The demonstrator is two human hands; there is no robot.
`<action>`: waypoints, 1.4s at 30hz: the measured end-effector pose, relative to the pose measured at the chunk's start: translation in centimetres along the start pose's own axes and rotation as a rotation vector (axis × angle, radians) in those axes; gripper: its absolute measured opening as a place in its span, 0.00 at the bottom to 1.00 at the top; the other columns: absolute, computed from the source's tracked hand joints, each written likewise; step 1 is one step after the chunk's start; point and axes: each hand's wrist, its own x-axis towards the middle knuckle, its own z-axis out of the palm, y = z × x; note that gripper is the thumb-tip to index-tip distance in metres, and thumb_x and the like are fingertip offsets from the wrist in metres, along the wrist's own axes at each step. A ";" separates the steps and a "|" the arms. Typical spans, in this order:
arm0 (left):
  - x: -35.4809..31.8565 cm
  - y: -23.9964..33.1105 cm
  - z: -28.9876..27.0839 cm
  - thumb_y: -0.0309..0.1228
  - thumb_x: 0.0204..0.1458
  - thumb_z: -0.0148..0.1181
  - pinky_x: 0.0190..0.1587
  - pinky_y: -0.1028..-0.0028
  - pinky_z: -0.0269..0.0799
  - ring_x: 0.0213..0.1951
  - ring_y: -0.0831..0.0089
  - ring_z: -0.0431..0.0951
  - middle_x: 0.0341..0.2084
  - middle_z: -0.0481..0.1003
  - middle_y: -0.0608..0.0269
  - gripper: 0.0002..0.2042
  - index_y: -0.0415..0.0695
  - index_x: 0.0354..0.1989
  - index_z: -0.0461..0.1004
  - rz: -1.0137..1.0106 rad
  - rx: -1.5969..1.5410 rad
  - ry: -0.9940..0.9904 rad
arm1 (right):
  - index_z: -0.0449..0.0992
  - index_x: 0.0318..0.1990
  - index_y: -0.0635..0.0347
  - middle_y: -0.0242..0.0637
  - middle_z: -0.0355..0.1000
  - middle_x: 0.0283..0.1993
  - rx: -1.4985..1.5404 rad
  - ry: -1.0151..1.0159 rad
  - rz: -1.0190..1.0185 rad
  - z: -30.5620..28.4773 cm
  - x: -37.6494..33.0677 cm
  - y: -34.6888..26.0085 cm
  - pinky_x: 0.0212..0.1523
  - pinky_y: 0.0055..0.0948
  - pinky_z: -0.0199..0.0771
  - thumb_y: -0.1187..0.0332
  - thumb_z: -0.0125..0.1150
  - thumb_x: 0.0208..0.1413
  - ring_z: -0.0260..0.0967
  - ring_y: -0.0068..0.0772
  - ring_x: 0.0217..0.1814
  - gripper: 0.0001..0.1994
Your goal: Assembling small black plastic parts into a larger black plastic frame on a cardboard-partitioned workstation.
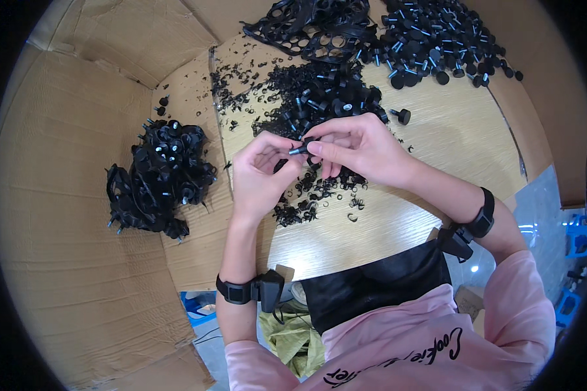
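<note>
In front of me, both hands hold a small black rubber foot with a silver threaded stud [297, 151]. The thumb and fingers of my right hand [368, 151] pinch its black head. From the other side, my left hand [257, 173] curls its thumb and forefinger around the stud end. Right behind my hands lies a heap of similar rubber feet [339, 98], some with studs showing. Thin black rubber rings and scraps [300, 208] lie beneath and around my hands. One loose foot [403, 116] rests beside my right hand.
To the left is a pile of black rubber sheets with studded feet [166, 169]. Far right holds a large pile of studded feet [430, 45]; next to it lie perforated rubber sheets [310, 29]. Cardboard walls [78, 163] enclose the wooden tabletop [346, 241].
</note>
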 end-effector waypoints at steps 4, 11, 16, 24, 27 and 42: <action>0.2 -0.1 0.1 0.13 0.47 0.57 0.44 0.76 0.72 0.37 0.76 0.76 0.32 0.75 0.59 0.08 0.33 0.36 0.72 0.115 0.018 0.002 | 0.74 0.44 0.72 0.40 0.76 0.31 0.092 -0.001 0.013 -0.3 0.1 0.1 0.30 0.21 0.75 0.68 0.61 0.56 0.74 0.24 0.28 0.15; 0.1 0.1 -0.1 0.12 0.47 0.56 0.46 0.76 0.71 0.41 0.74 0.75 0.36 0.75 0.57 0.10 0.33 0.39 0.72 0.167 0.090 0.112 | 0.75 0.44 0.69 0.39 0.76 0.31 -0.068 0.020 -0.017 -0.6 0.1 -0.6 0.32 0.20 0.75 0.71 0.62 0.53 0.74 0.21 0.30 0.13; 0.3 -0.1 -0.3 0.12 0.47 0.57 0.46 0.77 0.71 0.39 0.74 0.76 0.36 0.75 0.57 0.10 0.32 0.38 0.73 0.343 0.238 0.117 | 0.76 0.44 0.65 0.39 0.74 0.35 -0.353 0.201 -0.354 -0.2 0.2 -0.4 0.34 0.22 0.76 0.74 0.64 0.49 0.74 0.22 0.32 0.14; -0.1 -0.1 0.5 0.17 0.50 0.57 0.45 0.76 0.72 0.38 0.75 0.76 0.35 0.76 0.58 0.08 0.32 0.39 0.72 0.048 -0.073 0.069 | 0.74 0.47 0.67 0.40 0.70 0.43 -0.238 0.169 -0.326 0.3 0.1 -0.5 0.41 0.21 0.77 0.80 0.60 0.51 0.73 0.25 0.40 0.14; 0.0 0.1 0.4 0.21 0.52 0.57 0.43 0.77 0.72 0.38 0.76 0.76 0.34 0.76 0.58 0.07 0.32 0.39 0.72 -0.052 -0.142 0.054 | 0.73 0.47 0.68 0.40 0.69 0.44 -0.202 0.125 -0.318 0.5 -0.1 -0.4 0.42 0.21 0.77 0.79 0.61 0.51 0.73 0.25 0.41 0.15; 0.8 -1.0 -1.0 0.23 0.55 0.56 0.37 0.79 0.71 0.32 0.78 0.76 0.29 0.76 0.62 0.04 0.36 0.35 0.74 0.053 0.072 0.273 | 0.73 0.48 0.68 0.39 0.73 0.39 -0.151 0.208 -0.173 0.0 0.3 -1.5 0.43 0.20 0.75 0.80 0.62 0.50 0.73 0.23 0.40 0.15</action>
